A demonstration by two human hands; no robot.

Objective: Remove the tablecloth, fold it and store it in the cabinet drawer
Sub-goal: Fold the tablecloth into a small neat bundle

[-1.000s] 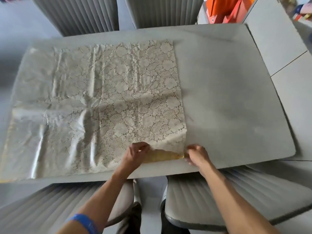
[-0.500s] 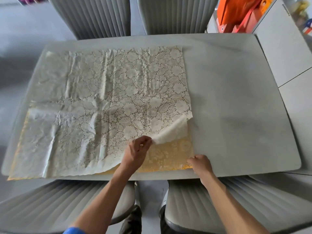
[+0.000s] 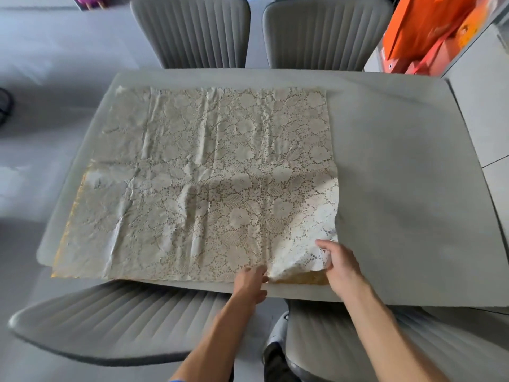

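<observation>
Folding under way: tablecloth (image 3: 214,183) lying folded over the left half of the counter (image 3: 413,188), gold underlayer showing at the near edge. Right hand (image 3: 343,267) gripping the near right corner, fingers (image 3: 323,244) curled over the lace; left hand (image 3: 252,282) flat beside it, fingers straight, pressing the near edge. Next, probably: lifting that corner across for another fold. Against half a second ago: left hand lower, flap now in the right.

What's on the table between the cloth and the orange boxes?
Nothing: in the head view, only bare grey table runs from the cloth toward the orange boxes.
</observation>
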